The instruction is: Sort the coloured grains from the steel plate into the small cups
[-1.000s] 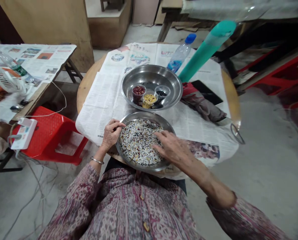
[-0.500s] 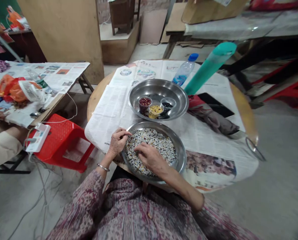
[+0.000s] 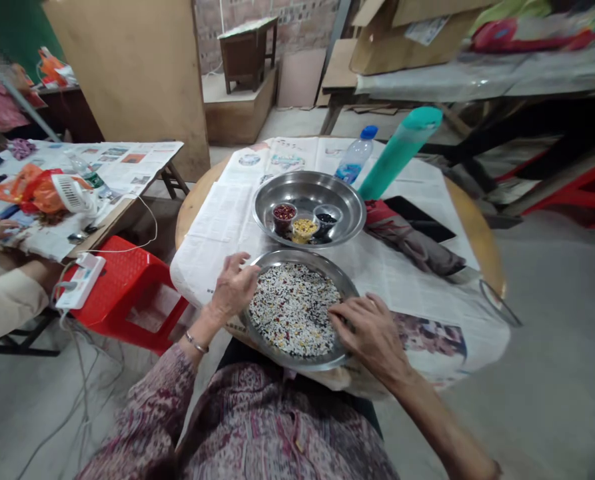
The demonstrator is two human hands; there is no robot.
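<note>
A steel basin (image 3: 313,364) of mixed grains (image 3: 292,307), mostly white with black, yellow and dark red bits, lies before me at the table's near edge. At its upper left rim is my left hand (image 3: 233,288), fingers loosely bent and apart, holding nothing I can see. My right hand (image 3: 370,327) is over the right side, its curled fingertips at the grains; what they pinch, if anything, is hidden. Behind stands a second steel basin (image 3: 347,230) containing a cup of red beans (image 3: 284,213), a cup of yellow kernels (image 3: 304,227) and a cup of black beans (image 3: 326,217).
Newspaper (image 3: 212,220) covers the round table. Beyond the basins stand a water bottle (image 3: 356,157) and a green cylinder (image 3: 400,157); right of them lie an umbrella-like grey bundle (image 3: 422,247) and a dark flat object (image 3: 422,217). Left is a red stool (image 3: 127,287) with a power strip (image 3: 81,281).
My right hand has moved right, from the middle of the grains to the basin's right side. My left hand's fingers have loosened at the rim. The camera view has shifted slightly.
</note>
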